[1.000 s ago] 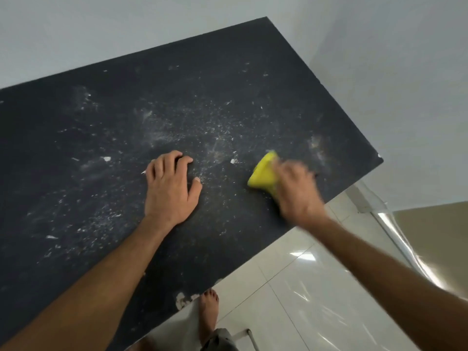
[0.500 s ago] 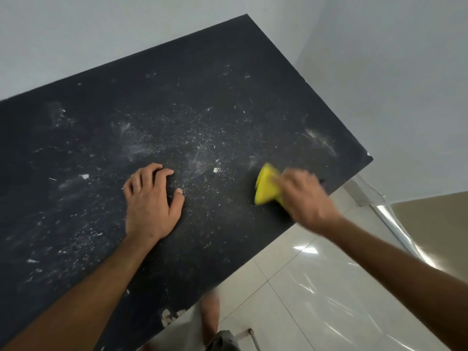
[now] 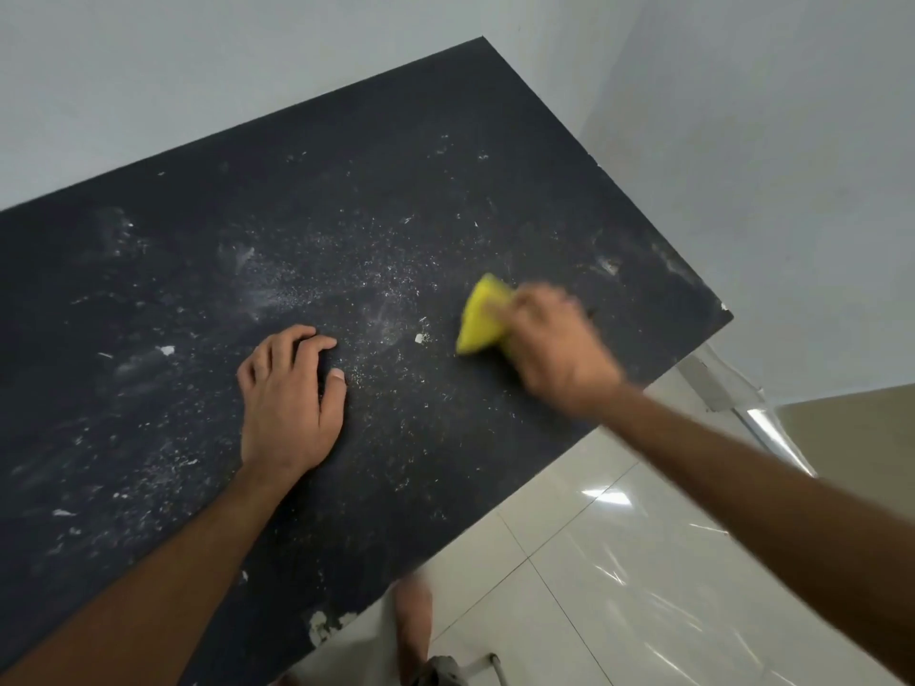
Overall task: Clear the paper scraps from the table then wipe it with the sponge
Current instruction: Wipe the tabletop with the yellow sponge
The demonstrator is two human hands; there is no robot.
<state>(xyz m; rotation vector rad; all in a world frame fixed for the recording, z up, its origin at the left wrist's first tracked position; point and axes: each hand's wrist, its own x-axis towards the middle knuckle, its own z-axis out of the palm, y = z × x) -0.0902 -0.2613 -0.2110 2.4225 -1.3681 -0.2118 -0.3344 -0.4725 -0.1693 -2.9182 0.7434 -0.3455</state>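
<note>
Pale glossy floor tiles [image 3: 643, 586] lie nearest us, beyond the surface's near edge, and a bare foot [image 3: 413, 621], blurred, stands on them close to that edge. A chipped white patch [image 3: 322, 626] marks the edge just left of the foot.

Our left hand [image 3: 289, 403] rests palm down on the black surface [image 3: 346, 200], its fingers [image 3: 277, 346] curled loosely with the tips touching the top and the thumb lying alongside; it holds nothing. White dust and specks lie all around it.

To the right, our right hand [image 3: 559, 358] is blurred, and its fingers are clamped on the yellow sponge [image 3: 482, 314], which presses on the surface near the right edge, well apart from the left hand. We cannot tell how each finger lies on the sponge because of the blur.

Between the two hands, nearer the sponge, lies a small paper scrap [image 3: 420, 337]. Another scrap [image 3: 167, 350] lies left of the left hand, and a third [image 3: 63, 512] lies near the left forearm. Farther off, the dust thins toward the far corner. Grey-white walls [image 3: 742, 141] stand behind the surface and to its right.
</note>
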